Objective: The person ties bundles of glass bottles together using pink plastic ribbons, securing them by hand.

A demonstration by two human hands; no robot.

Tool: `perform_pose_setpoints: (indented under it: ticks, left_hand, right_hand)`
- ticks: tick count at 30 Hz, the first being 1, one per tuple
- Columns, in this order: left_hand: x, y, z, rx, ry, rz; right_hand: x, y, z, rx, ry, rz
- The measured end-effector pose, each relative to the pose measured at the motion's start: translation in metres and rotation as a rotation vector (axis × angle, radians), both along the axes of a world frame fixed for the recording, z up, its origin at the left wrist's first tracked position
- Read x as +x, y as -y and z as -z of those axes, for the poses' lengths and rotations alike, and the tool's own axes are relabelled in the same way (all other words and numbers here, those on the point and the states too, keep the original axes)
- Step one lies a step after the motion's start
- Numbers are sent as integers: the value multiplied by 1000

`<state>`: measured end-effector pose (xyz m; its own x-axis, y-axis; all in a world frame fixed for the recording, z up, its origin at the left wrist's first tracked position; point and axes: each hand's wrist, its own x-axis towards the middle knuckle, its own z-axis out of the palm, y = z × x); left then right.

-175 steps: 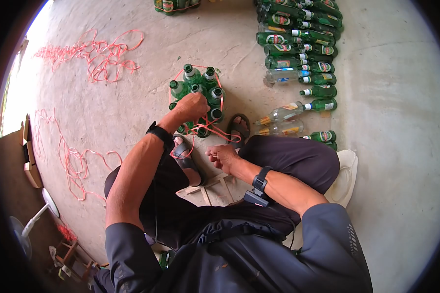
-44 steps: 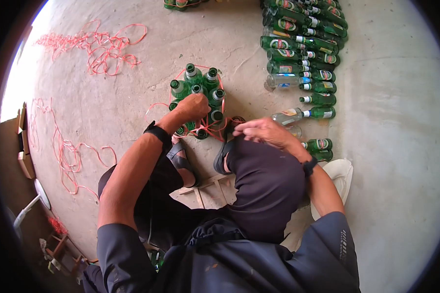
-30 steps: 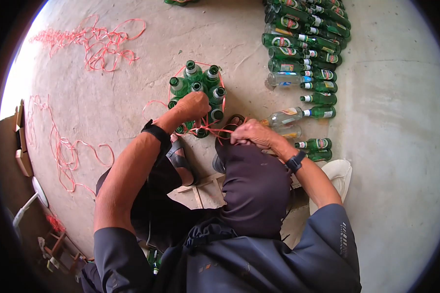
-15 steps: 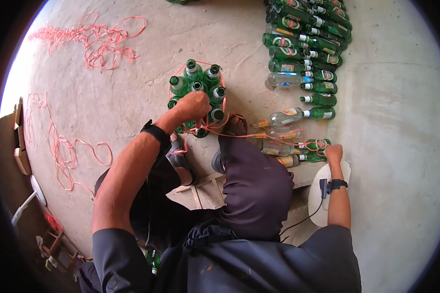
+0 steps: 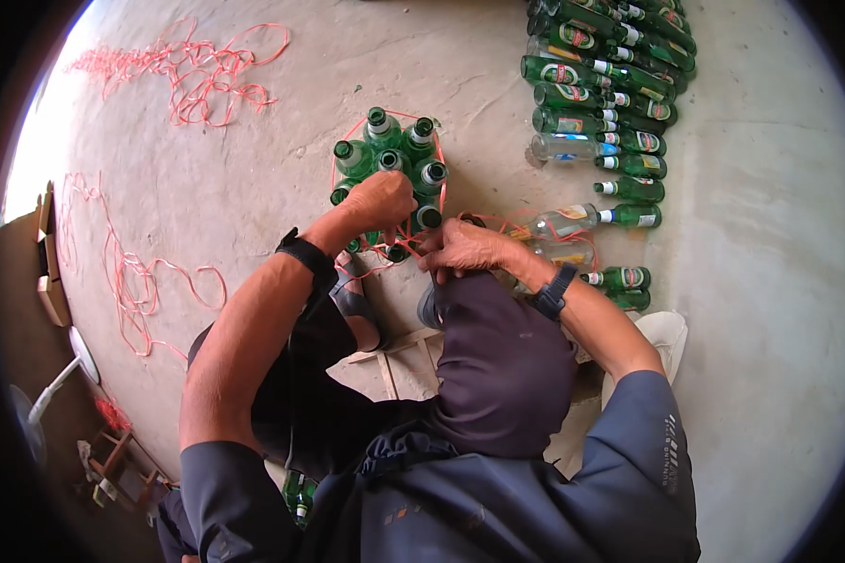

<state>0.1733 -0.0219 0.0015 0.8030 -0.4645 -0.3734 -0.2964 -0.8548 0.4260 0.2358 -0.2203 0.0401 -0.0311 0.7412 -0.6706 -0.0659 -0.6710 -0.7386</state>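
A cluster of upright green glass bottles (image 5: 382,129) stands on the floor before me, with pink plastic twine (image 5: 336,169) looped around its outside. Over the near side of the cluster, my left hand (image 5: 382,204) is closed, fingers pinching the twine. My right hand (image 5: 462,248) is just to its right, by the cluster's lower right edge, also closed on twine. A loose length of twine trails right from it, across clear bottles (image 5: 565,221) lying on the floor. The fingertips of both hands are partly hidden.
Rows of green bottles (image 5: 643,141) lie on their sides at right. Tangled pink twine (image 5: 211,75) is spread on the floor at upper left, with another strand (image 5: 127,281) below. My knee (image 5: 502,366) and a white object (image 5: 662,338) are close by.
My right hand has swung from the bottles at far right to beside my left hand, bringing twine with it. The left hand stays at the cluster. The view has shifted slightly.
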Motion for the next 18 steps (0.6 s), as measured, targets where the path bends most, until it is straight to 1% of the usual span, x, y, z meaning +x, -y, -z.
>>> perform_pose_setpoints:
  ticks: [2, 3, 5, 6, 8, 10, 11, 12, 13, 15, 16, 18]
  left_hand:
    - [-1, 0, -5, 8, 47, 32]
    - [0, -1, -6, -7, 66, 55]
    - [2, -2, -9, -21, 85, 72]
    - [3, -1, -10, -15, 41, 59]
    - [0, 0, -5, -12, -1, 41]
    - [-1, 1, 11, -55, -33, -65]
    - [0, 1, 15, -55, -30, -69]
    - [0, 2, 17, -75, -97, -142]
    - [0, 3, 19, -95, -165, -213]
    - [-1, 2, 23, -126, -168, -225]
    - [-1, 2, 24, -154, -172, -237]
    - [1, 3, 20, -152, -197, -267]
  right_hand:
    - [-4, -1, -7, -54, -89, -51]
    - [-5, 2, -6, -56, -88, -53]
    - [-5, 15, -3, 221, -34, -54]
    - [-1, 21, -7, 221, -37, -59]
    - [13, 43, -22, 255, -6, 54]
    - [26, 83, -27, 23, -176, 353]
    - [30, 108, -26, -18, -207, 534]
    - [32, 134, -24, -62, -240, 717]
    - [35, 159, -26, -83, -228, 864]
    - [42, 213, -23, -155, -193, 1188]
    - [44, 243, -14, -205, -170, 1364]
    - [49, 306, 6, -338, -79, 1613]
